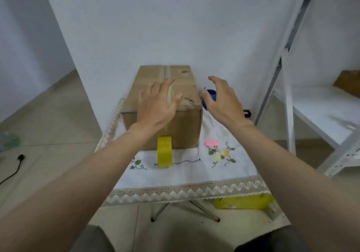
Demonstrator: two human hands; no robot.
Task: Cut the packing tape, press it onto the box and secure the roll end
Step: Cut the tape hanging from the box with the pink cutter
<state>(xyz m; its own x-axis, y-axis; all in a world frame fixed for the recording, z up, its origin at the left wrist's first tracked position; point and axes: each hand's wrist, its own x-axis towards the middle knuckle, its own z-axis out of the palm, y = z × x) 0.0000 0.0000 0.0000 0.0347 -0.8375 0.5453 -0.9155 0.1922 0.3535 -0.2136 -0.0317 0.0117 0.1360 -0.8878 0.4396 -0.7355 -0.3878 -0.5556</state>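
Tape (169,95) looks uncut from roll (164,152); left hand (155,105) presses box (187,127) with flat fingers, right hand (222,99) open by blue tool (212,94).

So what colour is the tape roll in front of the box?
The tape roll is yellow; head view.

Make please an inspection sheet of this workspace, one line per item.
Surface: white embroidered tablecloth with lace trim.
Job's things: cardboard box at the back; yellow tape roll on edge before it, strip seemingly running up the box.
Clutter: blue object beside the box, partly hidden.
Grips: left hand flat on the box top; right hand open at the blue object.
Cables: black cable with plug on the floor, left.
Surroundings: white metal shelf at right; yellow item below the tablecloth.
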